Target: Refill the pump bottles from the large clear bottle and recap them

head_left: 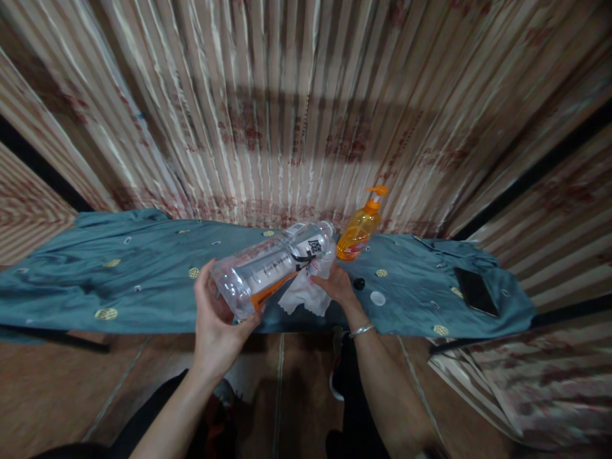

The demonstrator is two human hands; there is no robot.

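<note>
A large clear plastic bottle [275, 264] with a silver, black and orange label lies tilted in the air over the cloth, its neck to the upper right. Around its base end, my left hand [220, 319] is closed, with the thumb along the lower side. My right hand [335, 284] grips a crumpled white tissue [306, 293] and presses it against the bottle near the shoulder; part of the tissue hangs down. Some right fingers are hidden behind the bottle and tissue.
Behind the bottle stands an orange pump bottle [358, 233]. A small black cap [359, 284] and a white disc [377, 298] lie right of my hand, a dark phone [475, 291] farther right. Green patterned cloth [157, 274] covers the narrow table; striped curtains [287, 115] hang behind.
</note>
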